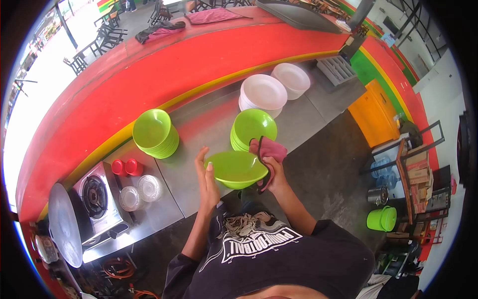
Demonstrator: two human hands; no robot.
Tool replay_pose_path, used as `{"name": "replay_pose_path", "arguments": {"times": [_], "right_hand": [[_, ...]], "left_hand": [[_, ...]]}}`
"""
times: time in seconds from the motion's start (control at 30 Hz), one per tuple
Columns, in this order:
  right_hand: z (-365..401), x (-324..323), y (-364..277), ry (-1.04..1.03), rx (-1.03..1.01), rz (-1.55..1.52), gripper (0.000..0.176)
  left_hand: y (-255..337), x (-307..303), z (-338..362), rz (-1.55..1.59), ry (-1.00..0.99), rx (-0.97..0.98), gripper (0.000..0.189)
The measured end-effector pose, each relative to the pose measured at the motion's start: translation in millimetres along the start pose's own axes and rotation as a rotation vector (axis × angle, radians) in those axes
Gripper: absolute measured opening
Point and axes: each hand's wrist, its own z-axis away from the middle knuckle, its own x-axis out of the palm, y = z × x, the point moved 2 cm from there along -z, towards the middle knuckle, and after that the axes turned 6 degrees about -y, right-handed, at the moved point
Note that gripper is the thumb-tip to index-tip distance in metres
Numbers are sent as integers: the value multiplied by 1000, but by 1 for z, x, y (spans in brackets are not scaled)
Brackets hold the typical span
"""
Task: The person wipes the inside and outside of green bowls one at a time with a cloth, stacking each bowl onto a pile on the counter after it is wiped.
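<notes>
A green bowl (235, 168) is held in front of my chest. My left hand (206, 180) rests flat against its left rim, fingers straight. On the bowl's right rim my right hand (273, 172) grips a pink cloth (268, 148). Just behind the bowl stands a stack of green bowls (253, 127) on the steel counter (209, 124). A second, taller stack of green bowls (155, 133) stands further left on the counter.
Two stacks of white plates (263, 94) (292, 78) sit at the counter's far end, beside a cutlery rack (336, 70). A gas burner (94, 197), two red cups (125, 167) and clear lids (141, 192) are at the left. A red bar top (149, 70) curves behind.
</notes>
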Motion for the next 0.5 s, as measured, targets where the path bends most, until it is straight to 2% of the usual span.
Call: {"name": "replay_pose_path", "arguments": {"times": [0.03,0.07,0.13,0.23,0.5], "right_hand": [[4,5,-6,83,-124,52,45],[5,6,-14,69,-203,33,51],[5,-6,-19,159,-273,96,49],[4,-26,-23,333,-334,99,45],[-33,-68,-35,537,-417,329,31]], "left_hand": [[-2,8,-2,116,-16,-65,47],[-4,16,-4,230,-33,-132,47],[-11,30,-8,454,-67,-271,50],[-34,43,-20,311,-239,-282,45],[-71,86,-65,109,-125,-281,32]]}}
